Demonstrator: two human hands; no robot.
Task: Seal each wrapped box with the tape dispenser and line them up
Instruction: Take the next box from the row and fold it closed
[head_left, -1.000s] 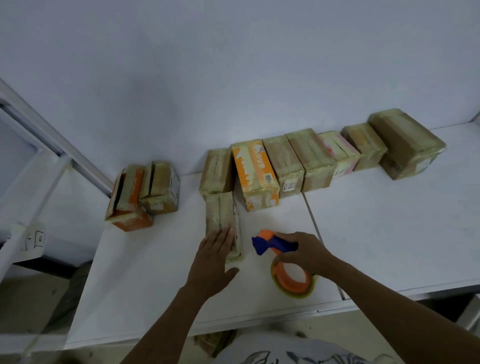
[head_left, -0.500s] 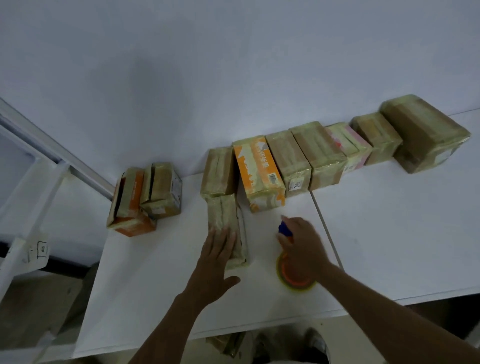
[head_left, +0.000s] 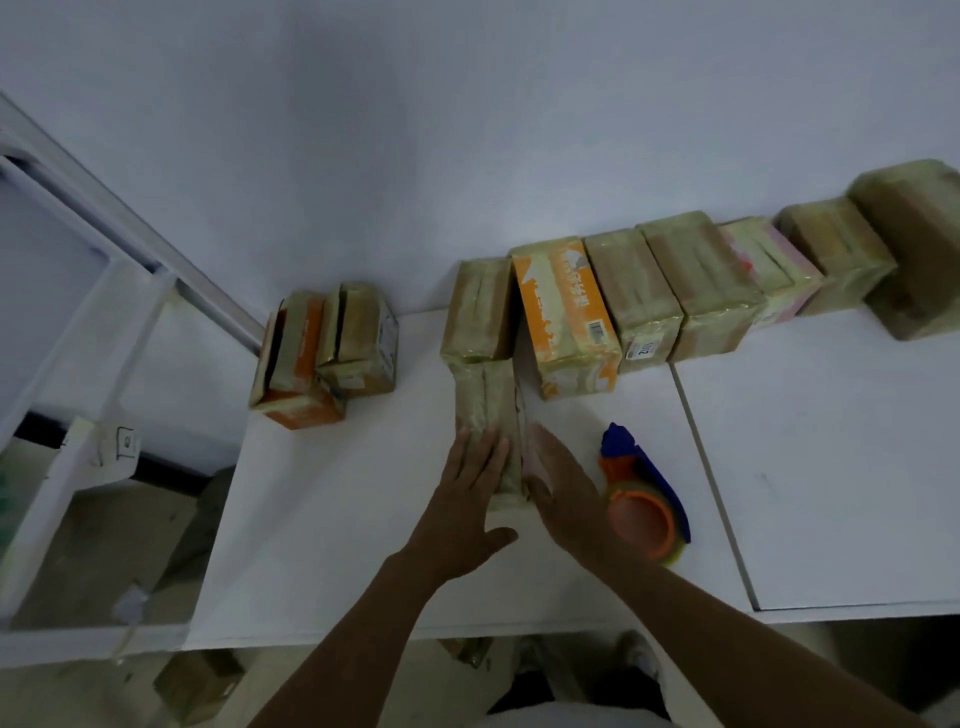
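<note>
wrapped box (head_left: 485, 410) on counter (head_left: 337, 519), just before left end of box row (head_left: 644, 296) | my left grip (head_left: 467, 499) flat on top; right grip (head_left: 566, 499) flat at its side; nothing clasped | seems light, stiff, slick; I'd take the long sides

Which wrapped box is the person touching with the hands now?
The narrow box lying in front of the row, before its leftmost box. The left hand rests on it, the right hand touches its side; the others are untouched.
</note>
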